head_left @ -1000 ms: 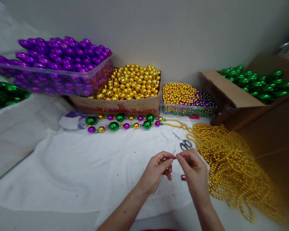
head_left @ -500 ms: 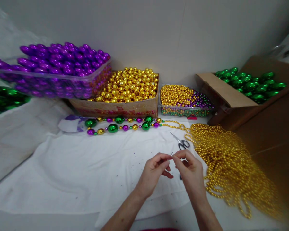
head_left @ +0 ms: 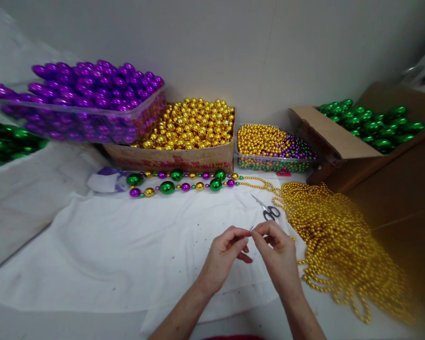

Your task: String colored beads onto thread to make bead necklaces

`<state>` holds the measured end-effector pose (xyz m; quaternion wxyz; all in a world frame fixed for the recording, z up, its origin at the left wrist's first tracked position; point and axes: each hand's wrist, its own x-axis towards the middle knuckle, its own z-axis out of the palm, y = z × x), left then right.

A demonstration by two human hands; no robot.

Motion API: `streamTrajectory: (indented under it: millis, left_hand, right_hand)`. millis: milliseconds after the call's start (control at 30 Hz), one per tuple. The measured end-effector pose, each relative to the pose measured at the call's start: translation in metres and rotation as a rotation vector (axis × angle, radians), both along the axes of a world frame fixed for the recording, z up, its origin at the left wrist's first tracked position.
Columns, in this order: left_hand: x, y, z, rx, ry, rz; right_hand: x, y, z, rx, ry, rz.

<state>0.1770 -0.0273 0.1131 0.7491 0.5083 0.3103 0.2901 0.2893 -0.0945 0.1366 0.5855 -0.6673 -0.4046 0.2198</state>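
My left hand point(head_left: 224, 257) and my right hand point(head_left: 278, 248) meet above the white cloth point(head_left: 134, 250), fingertips pinched close together. A thin, needle-like piece point(head_left: 251, 229) sticks up between them, held at least in my left fingertips. What my right thumb and forefinger pinch is too small to make out. Just beyond the hands lie scissors point(head_left: 267, 208) with black handles, their blades pointing away to the left. Farther back, a strand of large green, purple and gold beads point(head_left: 167, 187) stretches in two rows and continues into small gold beads.
A heap of gold bead strings point(head_left: 335, 236) lies to the right. Along the wall stand a clear tub of purple beads point(head_left: 92, 113), a cardboard box of gold beads point(head_left: 170, 158), a tub of small mixed beads point(head_left: 272, 163) and a carton with green beads point(head_left: 340, 137).
Both hands stay pinched together, with only a slight shift of the fingertips. The whole view has moved a little; the beads and scissors lie as before.
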Motion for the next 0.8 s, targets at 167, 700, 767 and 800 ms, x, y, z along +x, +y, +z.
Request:
streamTrajectory:
  millis: [167, 700, 767, 800]
  left_hand:
    - [-0.001, -0.0001, -0.0024, -0.001, -0.003, 0.005]
    - [-0.0044, -0.0037, -0.0084, 0.044, -0.022, 0.003]
    - [-0.0045, -0.0042, -0.0096, 0.041, -0.023, 0.002]
    - [-0.0045, -0.0044, -0.01, 0.037, -0.023, 0.002]
  right_hand:
    - [-0.0002, -0.0001, -0.0025, 0.002, -0.026, 0.013]
    - [-0.0025, -0.0001, -0.0083, 0.017, -0.02, 0.015]
    - [-0.003, -0.0008, -0.0081, 0.021, -0.006, 0.018]
    - [-0.0032, -0.001, -0.0081, 0.022, 0.002, 0.02]
